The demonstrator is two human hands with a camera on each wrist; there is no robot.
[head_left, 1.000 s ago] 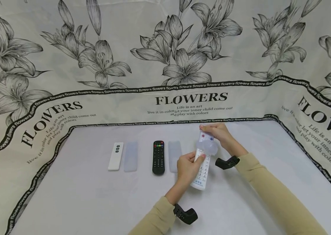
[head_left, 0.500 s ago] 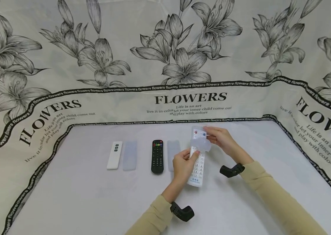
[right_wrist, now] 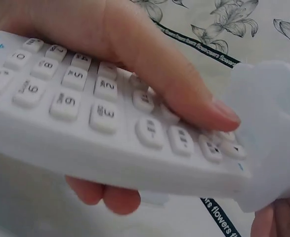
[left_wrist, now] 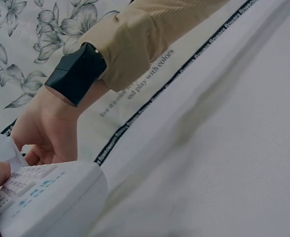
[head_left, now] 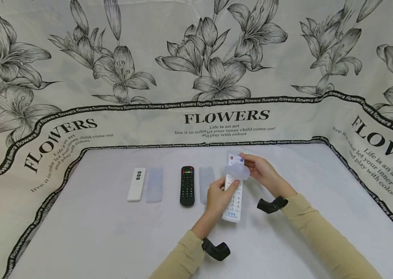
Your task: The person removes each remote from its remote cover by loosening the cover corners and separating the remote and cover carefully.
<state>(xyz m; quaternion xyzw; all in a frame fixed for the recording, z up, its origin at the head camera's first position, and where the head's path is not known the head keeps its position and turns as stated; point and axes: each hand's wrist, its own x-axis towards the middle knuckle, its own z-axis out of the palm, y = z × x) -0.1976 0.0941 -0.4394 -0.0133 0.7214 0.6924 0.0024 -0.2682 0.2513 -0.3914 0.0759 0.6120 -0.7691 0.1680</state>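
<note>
In the head view, my left hand [head_left: 217, 199] grips a white remote control [head_left: 232, 207], its thumb over the buttons and fingers beneath. A translucent cover [head_left: 239, 171] sits around the remote's far end, its open part folded back into a flared collar. My right hand [head_left: 260, 170] pinches the cover at the right edge near that end. The right wrist view shows the collar [right_wrist: 270, 128] close to the left thumb [right_wrist: 199, 98], with number keys bare. In the left wrist view, the near end of the remote [left_wrist: 61, 202] stands uncovered.
Left of my hands lie a black remote [head_left: 187, 186] and a slim white remote [head_left: 136, 185] on the white table [head_left: 112, 240]. A flat translucent cover [head_left: 154, 185] lies beside the slim one, and another cover [head_left: 206, 180] is partly behind my left hand.
Both hands and the white remote have shifted slightly left. My right hand has gone from the remote's far tip to its right edge, and the cover's end now shows past the tip.
</note>
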